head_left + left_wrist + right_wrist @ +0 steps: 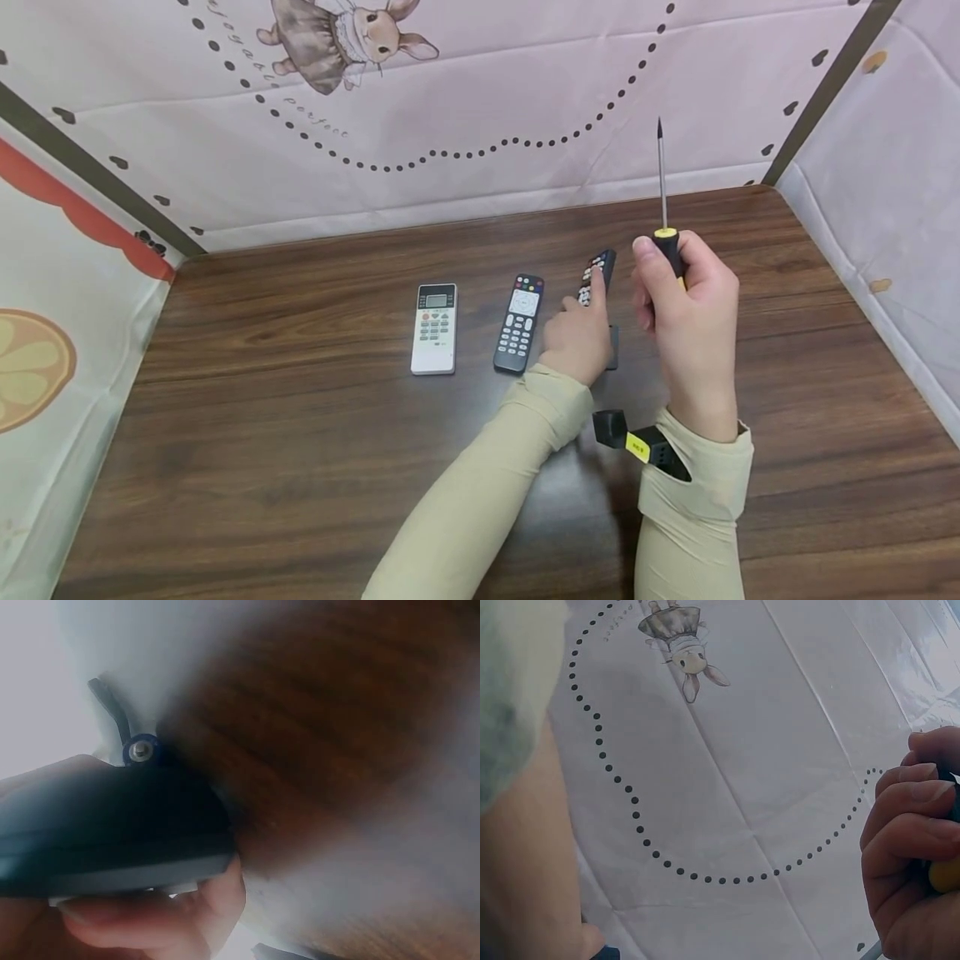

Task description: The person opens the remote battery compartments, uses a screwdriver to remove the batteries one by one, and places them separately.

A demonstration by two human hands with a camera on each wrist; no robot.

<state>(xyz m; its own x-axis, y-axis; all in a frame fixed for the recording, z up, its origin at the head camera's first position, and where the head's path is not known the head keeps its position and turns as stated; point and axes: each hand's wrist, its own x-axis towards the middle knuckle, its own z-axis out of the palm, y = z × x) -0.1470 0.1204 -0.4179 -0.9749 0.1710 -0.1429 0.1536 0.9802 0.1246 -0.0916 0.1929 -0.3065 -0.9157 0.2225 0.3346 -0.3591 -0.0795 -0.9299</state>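
Note:
My left hand (579, 337) holds a black remote control (597, 275) tilted up, its index finger lying across the button face. In the left wrist view the remote (112, 832) shows edge-on with fingers (150, 922) below it. A small blue-ringed round end with a metal centre sticks out beside a thin dark flap. A dark grey flat piece (614, 347) shows partly behind the left hand; I cannot tell what it is. My right hand (693, 308) grips a black-and-yellow screwdriver (663, 192), blade pointing up. In the right wrist view its yellow handle part (945, 876) peeks between curled fingers.
On the brown wooden table (285, 467) lie a white remote (434, 329) and a dark grey remote (519, 325), left of the left hand. A pale printed cloth (480, 92) hangs behind and at both sides. A black wrist camera (611, 429) juts from the right sleeve.

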